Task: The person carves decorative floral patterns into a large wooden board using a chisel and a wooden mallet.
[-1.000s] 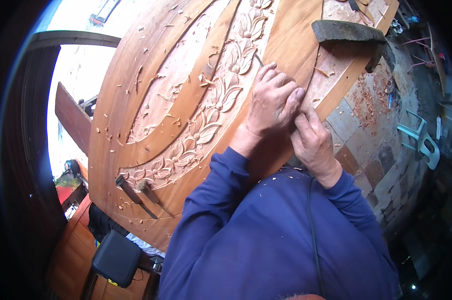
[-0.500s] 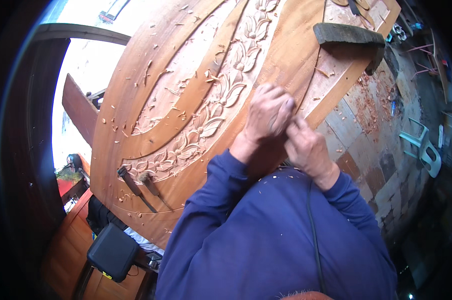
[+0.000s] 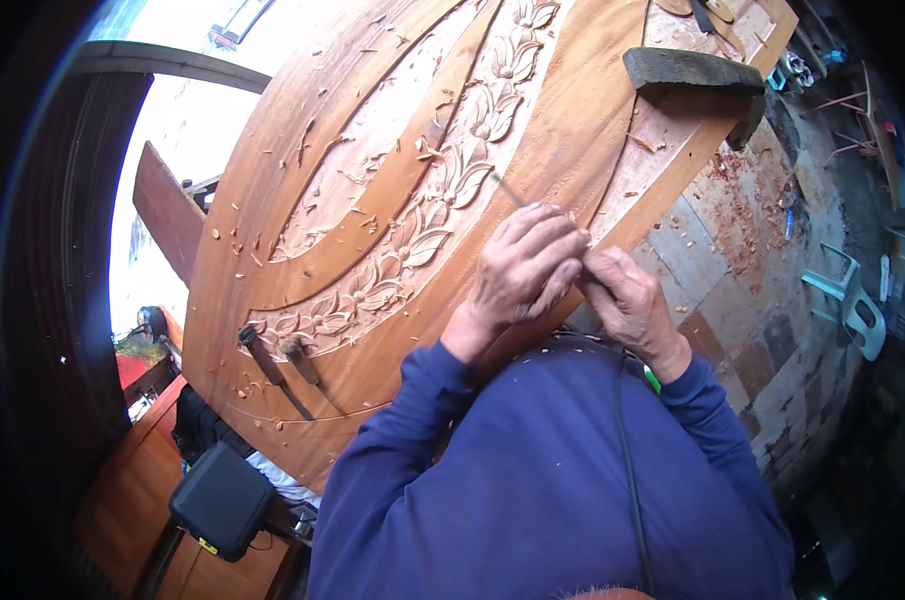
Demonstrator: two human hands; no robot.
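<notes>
A thin-bladed carving chisel (image 3: pixel 511 192) pokes out past the fingers of my left hand (image 3: pixel 525 265), which is closed around it. Its tip is over the wooden panel (image 3: pixel 412 345), beside the carved leaf border (image 3: pixel 464 172). My right hand (image 3: pixel 632 305) is closed close against the left, its fingertips in line with the tool; the handle is hidden between the hands. Two more chisels lie on the panel's lower left: one with a dark handle (image 3: pixel 259 358), the other with a frayed handle end (image 3: pixel 300 361).
A dark wooden block (image 3: pixel 690 72) rests at the panel's upper right. Wood chips are scattered over the carving and the tiled floor (image 3: pixel 697 255). A pale green plastic stool (image 3: pixel 852 310) is at the right, a black case (image 3: pixel 222 500) at the lower left.
My left hand has shifted slightly down and its fingers have turned, bringing the chisel blade into sight. My right hand has moved slightly right and down.
</notes>
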